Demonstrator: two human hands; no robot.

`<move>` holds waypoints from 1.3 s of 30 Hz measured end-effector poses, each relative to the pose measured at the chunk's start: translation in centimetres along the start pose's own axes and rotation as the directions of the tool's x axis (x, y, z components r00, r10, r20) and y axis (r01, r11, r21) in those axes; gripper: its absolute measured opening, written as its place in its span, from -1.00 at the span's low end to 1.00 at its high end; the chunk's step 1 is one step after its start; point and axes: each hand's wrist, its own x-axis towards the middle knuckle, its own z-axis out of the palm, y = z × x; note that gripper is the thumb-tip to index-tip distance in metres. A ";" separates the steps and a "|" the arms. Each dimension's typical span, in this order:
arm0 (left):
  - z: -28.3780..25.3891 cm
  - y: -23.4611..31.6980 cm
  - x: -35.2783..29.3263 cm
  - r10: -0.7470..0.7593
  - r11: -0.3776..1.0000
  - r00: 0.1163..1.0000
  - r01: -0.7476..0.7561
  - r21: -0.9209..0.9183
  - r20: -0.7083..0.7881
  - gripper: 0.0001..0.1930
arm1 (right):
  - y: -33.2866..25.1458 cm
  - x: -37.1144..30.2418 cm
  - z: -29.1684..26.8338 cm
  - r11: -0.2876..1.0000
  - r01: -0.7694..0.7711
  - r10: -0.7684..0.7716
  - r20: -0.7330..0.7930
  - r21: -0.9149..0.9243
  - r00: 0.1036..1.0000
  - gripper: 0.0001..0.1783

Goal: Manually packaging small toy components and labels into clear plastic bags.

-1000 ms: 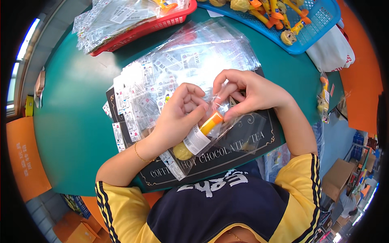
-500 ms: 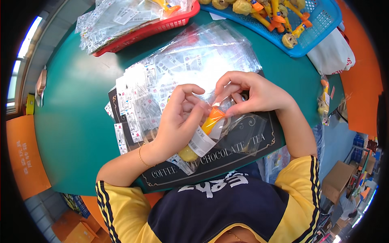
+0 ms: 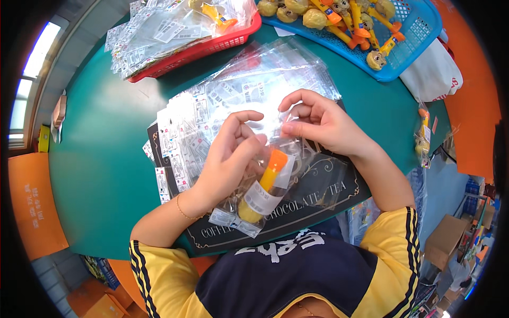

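A toy with a yellow stick and an orange end (image 3: 278,159) lies inside a clear plastic bag (image 3: 301,159), its rounded yellow head toward me. Around the stick runs a white paper label (image 3: 261,199). My right hand (image 3: 321,123) pinches the bag's upper edge between thumb and fingers. On the other side my left hand (image 3: 228,153) has its fingers curled at the bag's left edge, thumb pressed inward; its fingertips are partly hidden. Beneath both hands a stack of clear printed bags (image 3: 183,124) is fanned over a black placemat (image 3: 313,204).
A red basket (image 3: 196,54) heaped with printed bags stands at the far left of the green table (image 3: 101,175). At the far right, a blue basket (image 3: 405,66) holds several yellow-and-orange toys (image 3: 376,58). One bagged toy (image 3: 423,139) lies near the right table edge.
The toy has slid lower in the bag, its orange end now free of my fingers. My right hand has moved slightly up and left, to the bag's upper edge.
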 end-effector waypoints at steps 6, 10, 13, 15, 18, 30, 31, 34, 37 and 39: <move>0.3 -0.8 0.7 0.180 0.973 0.984 -0.176 0.153 -0.016 -0.52 | 0.2 -0.6 1.5 0.986 0.069 -0.067 0.021 -0.149 0.998 -0.67; 0.0 -1.4 0.6 0.232 0.952 0.972 -0.231 0.202 0.020 -0.63 | 0.2 -0.6 2.3 0.936 0.152 -0.186 -0.078 -0.318 0.979 -0.72; 0.0 -1.2 0.9 0.171 0.975 0.985 -0.165 0.151 -0.028 -0.68 | 0.4 -0.9 2.6 0.903 0.188 -0.246 -0.105 -0.387 0.964 -0.72; -0.2 -1.0 1.0 0.060 0.996 0.998 -0.060 0.064 0.001 -0.78 | 0.7 -0.8 2.5 0.917 0.188 -0.246 -0.129 -0.351 0.961 -0.74; -0.4 -1.0 1.2 0.041 0.999 0.999 -0.041 -0.002 -0.036 -0.81 | 1.0 -0.6 2.3 0.934 0.182 -0.235 -0.147 -0.307 0.961 -0.78; -0.8 -2.5 1.4 0.368 0.849 0.929 -0.327 0.415 -0.022 -0.82 | 0.4 -0.4 2.3 0.416 0.345 -0.608 0.025 -0.842 0.793 -0.79; -0.7 -2.5 1.4 0.367 0.850 0.930 -0.326 0.413 -0.022 -0.82 | 0.3 -0.3 2.3 0.147 0.359 -0.686 0.167 -0.922 0.708 -0.79; -0.3 -2.2 1.1 0.411 0.777 0.912 -0.357 0.518 0.012 -0.84 | -0.7 -1.5 3.5 -0.055 0.231 -0.607 0.216 -0.972 0.765 -0.74; -0.2 -1.9 0.8 0.420 0.715 0.906 -0.366 0.596 0.052 -0.85 | -0.3 -1.6 3.4 -0.136 0.221 -0.585 0.259 -0.966 0.769 -0.75; -0.1 -1.9 0.8 0.389 0.704 0.919 -0.339 0.624 0.061 -0.85 | -0.2 -1.5 3.2 -0.114 0.224 -0.586 0.247 -0.968 0.772 -0.76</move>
